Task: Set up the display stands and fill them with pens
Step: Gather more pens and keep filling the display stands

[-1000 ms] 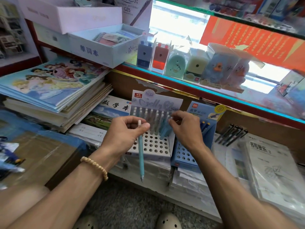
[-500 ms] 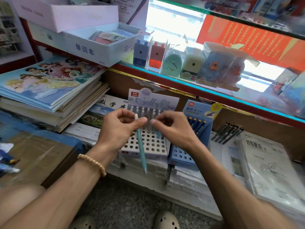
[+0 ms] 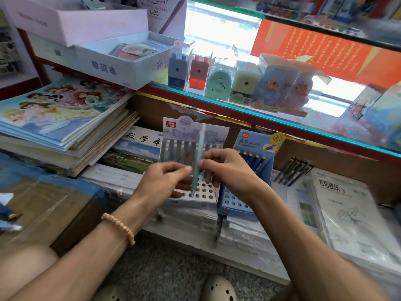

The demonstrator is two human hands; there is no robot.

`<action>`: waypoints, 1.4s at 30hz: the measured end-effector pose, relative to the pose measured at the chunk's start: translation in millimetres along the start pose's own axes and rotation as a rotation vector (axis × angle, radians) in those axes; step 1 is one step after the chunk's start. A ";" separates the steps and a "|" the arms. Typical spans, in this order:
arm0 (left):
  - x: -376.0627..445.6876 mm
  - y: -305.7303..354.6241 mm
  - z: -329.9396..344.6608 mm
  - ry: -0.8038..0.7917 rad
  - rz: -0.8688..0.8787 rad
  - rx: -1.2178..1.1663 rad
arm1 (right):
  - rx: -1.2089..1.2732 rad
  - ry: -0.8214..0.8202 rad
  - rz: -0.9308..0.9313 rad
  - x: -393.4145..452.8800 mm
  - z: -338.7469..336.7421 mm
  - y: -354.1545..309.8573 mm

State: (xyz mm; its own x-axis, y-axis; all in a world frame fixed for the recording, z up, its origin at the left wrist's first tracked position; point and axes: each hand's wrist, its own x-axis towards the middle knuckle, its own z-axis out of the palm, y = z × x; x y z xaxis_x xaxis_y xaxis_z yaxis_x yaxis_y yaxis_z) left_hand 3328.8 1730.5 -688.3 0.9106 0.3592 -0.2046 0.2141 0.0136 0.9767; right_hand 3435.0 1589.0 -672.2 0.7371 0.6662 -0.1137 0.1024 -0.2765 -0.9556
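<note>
Right now the right hand (image 3: 227,172) pinches a pale teal pen (image 3: 198,161) at mid-barrel between thumb and forefinger, other fingers curled loosely behind. The left hand (image 3: 167,183) sits just beside it, fingertips drawn together close to the barrel; whether they actually touch the pen I cannot tell. The pen stands nearly upright, long axis running from its cap above the hands down to a tip that sits at, or just over, one of the open holes in the white display stand (image 3: 195,198) directly below both hands. That vertical line over a hole is what the next push depends on, and the right hand looks placed to drive it. A row of pens already fills the stand's back. Touching its right side is a blue display stand (image 3: 238,210), partly filled, with loose dark pens (image 3: 293,170) lying further right.
</note>
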 end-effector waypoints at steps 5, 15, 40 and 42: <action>-1.8 -2.7 0.4 -0.037 0.042 0.031 | 0.166 0.031 0.024 3.9 0.9 -3.1; -3.7 -12.2 -7.3 0.108 0.168 0.376 | 0.161 0.298 -0.132 13.5 6.0 -17.1; -23.5 8.9 -60.3 -0.020 0.111 1.101 | -0.648 0.353 -0.192 71.5 63.2 30.4; -24.1 7.7 -60.2 -0.017 0.122 1.109 | -0.638 0.351 -0.182 72.0 66.4 31.6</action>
State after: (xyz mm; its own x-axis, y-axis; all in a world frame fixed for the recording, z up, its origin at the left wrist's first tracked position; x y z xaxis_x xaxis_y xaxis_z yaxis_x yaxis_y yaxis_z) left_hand 3287.3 1778.1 -672.0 0.9501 0.2880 -0.1202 0.3119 -0.8646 0.3939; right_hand 3446.9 1674.2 -728.7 0.8300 0.5095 0.2269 0.5322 -0.6021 -0.5952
